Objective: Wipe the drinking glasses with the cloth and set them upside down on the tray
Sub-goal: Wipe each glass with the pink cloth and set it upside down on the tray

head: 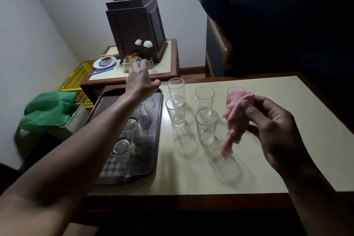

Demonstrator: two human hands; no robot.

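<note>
Tray: a dark tray [112, 168] with a checked liner lies on the left part of the cream-topped table [191, 176].
Glasses on tray: the nearest upturned glass [122, 146] and the second upturned glass [132, 126] stand base up in a row; the far upturned glass [149, 104] is partly hidden by the left forearm, so I cannot tell how many there are.
Glasses on table: five stand upright just right of the tray. They are the back-left glass [175, 87], the front-left glass [175, 112], the middle glass [204, 99], the near glass [206, 126] and the far-right glass [236, 89], which shows only its rim behind the cloth.
Cloth: the pink cloth [234, 115] hangs crumpled above the table, right of the near glass and touching none of the glasses.
Right hand: the right hand [272, 132] pinches the cloth between thumb and curled fingers.
Left hand: the left hand [139, 82] reaches over the tray's far edge with its fingers stretched forward and thumb out, grasping nothing; the fingertips are blurred.
Side table: a lower side table [168, 67] behind carries a dark wooden lamp base [136, 30], white flowers [143, 43] and a metal dish [105, 62].
Floor, left: a yellow basket [76, 80] stands beside a green bag [47, 109].
</note>
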